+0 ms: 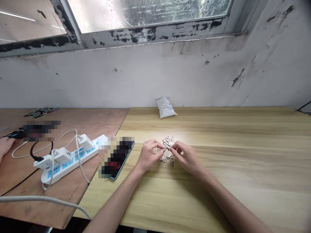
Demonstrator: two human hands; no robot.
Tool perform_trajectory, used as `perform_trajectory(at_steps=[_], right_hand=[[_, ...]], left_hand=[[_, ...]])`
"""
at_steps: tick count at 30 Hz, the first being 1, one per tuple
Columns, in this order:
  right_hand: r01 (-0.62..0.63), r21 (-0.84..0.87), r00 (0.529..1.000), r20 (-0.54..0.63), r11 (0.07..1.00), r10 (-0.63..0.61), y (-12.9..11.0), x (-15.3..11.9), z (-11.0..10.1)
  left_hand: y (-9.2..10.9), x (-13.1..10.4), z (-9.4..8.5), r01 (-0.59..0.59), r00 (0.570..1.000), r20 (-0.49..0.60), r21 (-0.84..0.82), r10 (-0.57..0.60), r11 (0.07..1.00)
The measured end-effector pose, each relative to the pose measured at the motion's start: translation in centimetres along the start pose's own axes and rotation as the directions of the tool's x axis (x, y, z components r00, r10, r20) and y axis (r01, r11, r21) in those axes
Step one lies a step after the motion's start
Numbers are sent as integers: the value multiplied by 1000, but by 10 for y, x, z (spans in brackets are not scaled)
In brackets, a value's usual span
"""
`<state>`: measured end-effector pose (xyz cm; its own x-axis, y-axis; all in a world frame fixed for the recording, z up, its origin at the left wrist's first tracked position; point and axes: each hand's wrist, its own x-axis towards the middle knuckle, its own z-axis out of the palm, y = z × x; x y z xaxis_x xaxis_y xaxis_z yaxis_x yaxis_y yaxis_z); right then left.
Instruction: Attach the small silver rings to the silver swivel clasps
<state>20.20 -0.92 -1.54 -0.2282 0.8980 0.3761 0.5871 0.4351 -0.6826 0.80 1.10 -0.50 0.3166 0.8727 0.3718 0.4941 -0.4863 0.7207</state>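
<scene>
Between the fingertips of my two hands is a small silver metal clasp (pixel 167 148), held just above the table. My left hand (pixel 150 155) pinches its left end with thumb and forefinger. On the other side, my right hand (pixel 186 157) grips the right end in the same way. Around and beneath my fingers lie several more metal clasps (pixel 167 140), some of which look like lobster clasps with rings. A few loose clasps (pixel 170 157) sit nearer to me, between my wrists. Fine details are too small to make out.
A phone (pixel 119 158), its screen blurred, lies left of my left hand. Further left stands a white power strip (pixel 80 158) with plugs and cables. A white plastic packet (pixel 166 107) rests against the wall. Another person's hand (pixel 5 145) shows at the far left.
</scene>
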Motion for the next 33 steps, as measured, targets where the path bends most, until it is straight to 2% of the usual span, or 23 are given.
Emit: perform_trajectory(at_steps=[4, 11, 16, 19, 23, 28, 33], right_hand=[[37, -18, 999, 16, 999, -37, 0, 1, 2], [218, -262, 968, -63, 940, -242, -6, 0, 7], [242, -284, 953, -112, 928, -283, -11, -1, 10], [183, -215, 967, -138, 959, -215, -9, -1, 10], [-4, -17, 989, -150, 1000, 1, -2, 2, 8], [-174, 234, 977, -78, 956, 197, 8, 7, 4], [-232, 396, 968, 1, 889, 252, 8, 8, 4]], left_hand=[[0, -1, -1, 0, 1000, -17, 23, 1, 1000], [-3, -1, 0, 26, 999, -28, 20, -26, 999], [-4, -2, 2, -24, 1000, -4, 120, 25, 992], [-3, -4, 4, -126, 992, 51, 223, 118, 966], [-1, -4, 3, -234, 971, 101, 269, 215, 934], [0, -3, 0, -187, 982, 45, 224, 181, 957], [1, -3, -2, -122, 992, 19, 123, 121, 985]])
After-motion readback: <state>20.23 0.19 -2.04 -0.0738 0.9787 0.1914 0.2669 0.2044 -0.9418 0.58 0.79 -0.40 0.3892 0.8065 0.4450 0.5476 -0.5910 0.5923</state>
